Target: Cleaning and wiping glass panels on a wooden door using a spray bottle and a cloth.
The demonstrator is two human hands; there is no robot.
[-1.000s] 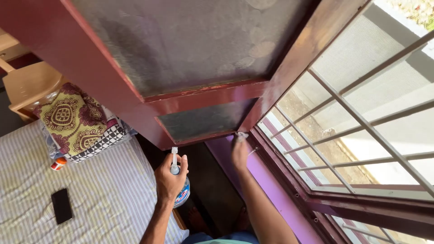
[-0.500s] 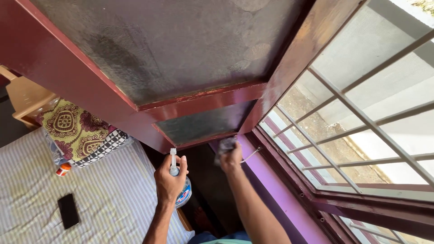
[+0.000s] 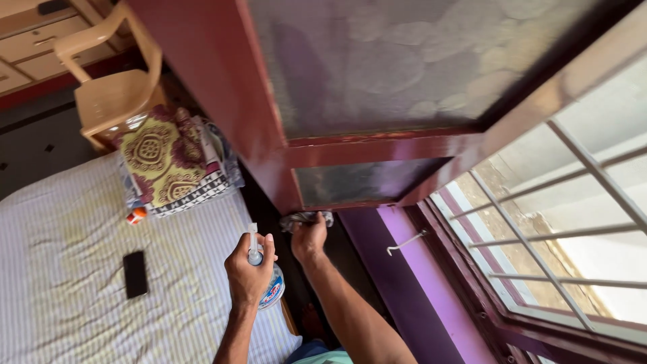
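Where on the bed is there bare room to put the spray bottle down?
The striped bedsheet lies bare left of the black phone and between it and the left hand. It is crowded at the top, by the folded patterned cloths and a small orange-capped container.

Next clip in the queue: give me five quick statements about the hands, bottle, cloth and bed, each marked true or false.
1. The left hand grips a spray bottle. True.
2. The right hand presses a cloth to the bottom edge of the red window frame. True.
3. A black phone lies on the striped bedsheet. True.
4. The right hand holds the metal window hook. False: the hook hangs free against the purple wall, apart from the hand.
5. The folded patterned fabric lies on the chair. False: the fabric lies at the bed's edge, in front of the plastic chair.
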